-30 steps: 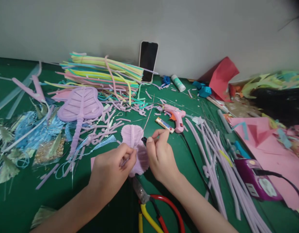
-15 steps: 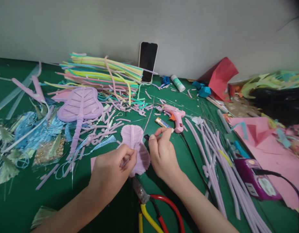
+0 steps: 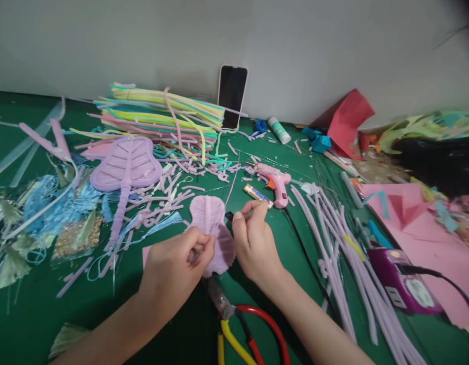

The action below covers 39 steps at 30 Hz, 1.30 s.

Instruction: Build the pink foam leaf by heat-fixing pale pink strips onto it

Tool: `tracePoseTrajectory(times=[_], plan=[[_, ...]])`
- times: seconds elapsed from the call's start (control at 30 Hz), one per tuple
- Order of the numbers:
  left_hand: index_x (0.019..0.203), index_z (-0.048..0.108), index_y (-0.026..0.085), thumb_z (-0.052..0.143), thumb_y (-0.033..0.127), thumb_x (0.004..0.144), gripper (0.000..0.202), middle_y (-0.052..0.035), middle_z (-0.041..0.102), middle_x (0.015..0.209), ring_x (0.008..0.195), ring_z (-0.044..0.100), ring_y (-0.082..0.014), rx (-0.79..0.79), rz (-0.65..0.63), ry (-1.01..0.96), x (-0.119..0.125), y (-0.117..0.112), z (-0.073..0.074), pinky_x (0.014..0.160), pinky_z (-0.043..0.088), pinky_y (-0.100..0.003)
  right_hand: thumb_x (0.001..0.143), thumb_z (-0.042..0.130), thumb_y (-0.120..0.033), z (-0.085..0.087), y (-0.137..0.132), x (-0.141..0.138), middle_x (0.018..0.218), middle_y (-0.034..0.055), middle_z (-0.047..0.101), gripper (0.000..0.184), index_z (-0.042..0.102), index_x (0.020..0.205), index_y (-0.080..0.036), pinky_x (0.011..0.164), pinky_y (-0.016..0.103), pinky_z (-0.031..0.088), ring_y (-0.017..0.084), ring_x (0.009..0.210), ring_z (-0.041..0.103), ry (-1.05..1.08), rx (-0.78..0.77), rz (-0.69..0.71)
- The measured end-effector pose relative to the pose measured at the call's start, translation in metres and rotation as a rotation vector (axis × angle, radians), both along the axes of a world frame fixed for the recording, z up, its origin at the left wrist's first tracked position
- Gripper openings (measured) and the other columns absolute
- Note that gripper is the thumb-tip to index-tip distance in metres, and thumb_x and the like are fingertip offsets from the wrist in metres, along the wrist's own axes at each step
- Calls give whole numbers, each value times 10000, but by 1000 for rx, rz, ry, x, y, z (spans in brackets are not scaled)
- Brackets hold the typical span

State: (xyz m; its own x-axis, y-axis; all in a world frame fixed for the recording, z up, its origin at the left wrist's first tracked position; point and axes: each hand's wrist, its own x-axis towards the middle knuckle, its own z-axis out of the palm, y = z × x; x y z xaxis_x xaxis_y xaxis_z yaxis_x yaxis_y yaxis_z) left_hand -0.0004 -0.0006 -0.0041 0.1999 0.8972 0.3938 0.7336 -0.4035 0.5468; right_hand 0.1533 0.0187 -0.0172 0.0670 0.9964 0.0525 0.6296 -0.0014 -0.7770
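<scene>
My left hand (image 3: 181, 258) is closed in a pinch over the left side of a small lilac ribbed piece (image 3: 208, 210) of fuzzy stems; what its fingertips hold is hidden. On the other side, my right hand (image 3: 255, 238) pinches a small black object (image 3: 229, 216), too little of which shows to name. A thin lilac strand (image 3: 231, 187) runs up and away from beside this black object. Just below the ribbed piece lie pliers (image 3: 222, 301) with red and yellow handles. A larger lilac leaf-shaped fan (image 3: 127, 165) with a wrapped handle rests to the left.
Bundled coloured pipe cleaners (image 3: 158, 114) lie at the back by a phone (image 3: 232, 96) leaning on the wall. A pink glue gun (image 3: 274, 182) is beyond my right hand, its cord trailing forward. Loose lilac stems (image 3: 344, 253) and a purple box (image 3: 403, 284) are right; blue tassels (image 3: 59, 203) are left.
The thin strand and the black object have shifted slightly left, with a tiny movement of my right fingers. Both hands otherwise keep the same place.
</scene>
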Motion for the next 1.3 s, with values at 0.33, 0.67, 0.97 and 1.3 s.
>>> tracePoseTrajectory(times=[0.33, 0.67, 0.97, 1.3], plan=[[623, 542, 193, 564, 205, 841, 219, 82, 605, 483, 410, 522, -46, 1, -2, 4, 1, -1, -1, 443, 377, -151, 888, 329, -282, 1, 0, 1, 579, -66, 446, 79, 272, 913, -232, 493, 266, 271, 147, 428, 445, 1, 12, -7], [632, 538, 194, 585, 185, 826, 199, 104, 560, 444, 365, 482, -35, -22, -10, -27, 2, 0, 2, 433, 378, -144, 902, 332, -297, -2, 4, 2, 576, -71, 437, 82, 276, 909, -238, 487, 261, 259, 148, 429, 449, 36, -1, -44], [665, 564, 207, 542, 241, 873, 212, 84, 631, 487, 402, 583, -63, -355, -95, -346, -4, -5, 4, 415, 440, -134, 924, 367, -448, -9, 18, 27, 570, -89, 416, 205, 304, 902, -254, 459, 237, 293, 122, 443, 412, 355, 1, -245], [642, 581, 220, 532, 306, 881, 259, 66, 621, 499, 432, 591, -70, -376, -19, -525, 0, -8, 11, 442, 473, -132, 729, 703, -449, 9, -7, 9, 508, -87, 352, 319, 628, 832, -157, 440, 198, 239, 51, 458, 289, 831, -296, 162]])
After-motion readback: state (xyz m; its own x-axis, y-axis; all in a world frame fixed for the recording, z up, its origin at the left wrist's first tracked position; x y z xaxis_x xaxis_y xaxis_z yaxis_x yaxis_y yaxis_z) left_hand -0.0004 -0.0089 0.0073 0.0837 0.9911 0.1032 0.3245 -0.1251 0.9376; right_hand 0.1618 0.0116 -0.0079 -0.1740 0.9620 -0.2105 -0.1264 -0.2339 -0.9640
